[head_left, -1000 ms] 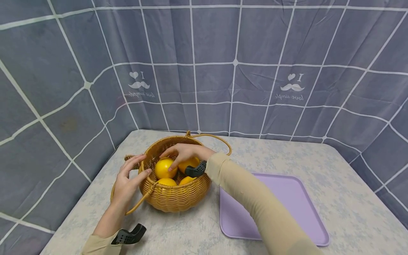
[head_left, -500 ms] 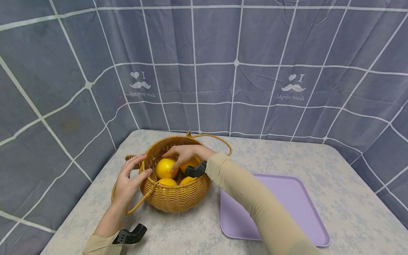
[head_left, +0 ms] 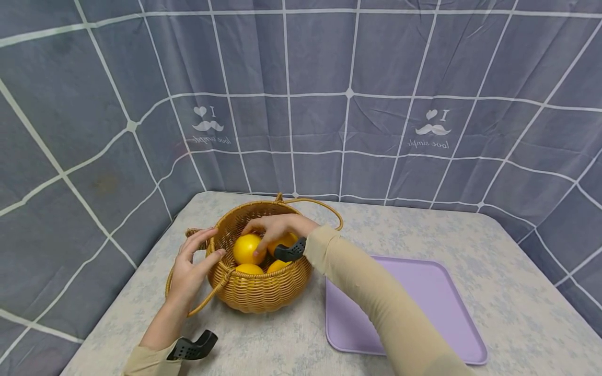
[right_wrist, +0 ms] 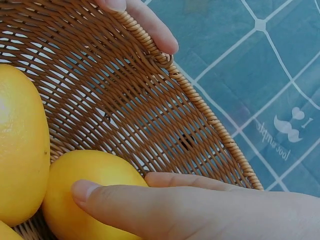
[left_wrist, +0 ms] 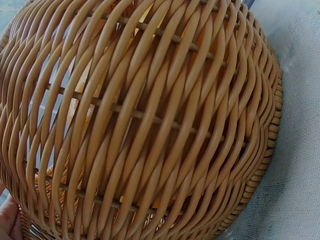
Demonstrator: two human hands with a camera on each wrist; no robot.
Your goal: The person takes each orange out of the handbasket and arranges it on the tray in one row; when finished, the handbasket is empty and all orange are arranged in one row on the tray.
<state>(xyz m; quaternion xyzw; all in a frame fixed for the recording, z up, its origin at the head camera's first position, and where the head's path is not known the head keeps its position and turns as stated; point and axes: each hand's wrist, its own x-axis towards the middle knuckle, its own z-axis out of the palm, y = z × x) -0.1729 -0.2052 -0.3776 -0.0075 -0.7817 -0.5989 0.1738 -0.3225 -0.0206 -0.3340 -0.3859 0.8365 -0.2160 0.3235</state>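
Note:
A round wicker basket (head_left: 263, 292) stands on the table with several smooth yellow round fruits inside. My right hand (head_left: 275, 228) reaches into it from the right and grips one fruit (head_left: 245, 248). In the right wrist view, the thumb lies across the front of that fruit (right_wrist: 100, 167); the other fingers are mostly hidden behind it. My left hand (head_left: 187, 269) holds the basket's left rim, with fingertips and thumb at the edge. The left wrist view is filled by the woven wall (left_wrist: 145, 120), with part of a finger (left_wrist: 9, 217) at lower left.
A flat lilac tray (head_left: 423, 292) lies right of the basket, partly beneath my right forearm. One looped basket handle (head_left: 336, 214) sticks out at the back right, another (head_left: 207, 298) at the front left. A grey-blue checked curtain (head_left: 310, 125) hangs behind the patterned table (head_left: 263, 344).
My right hand and the fruit in it have shifted slightly to the right within the basket. The left hand stays at the rim.

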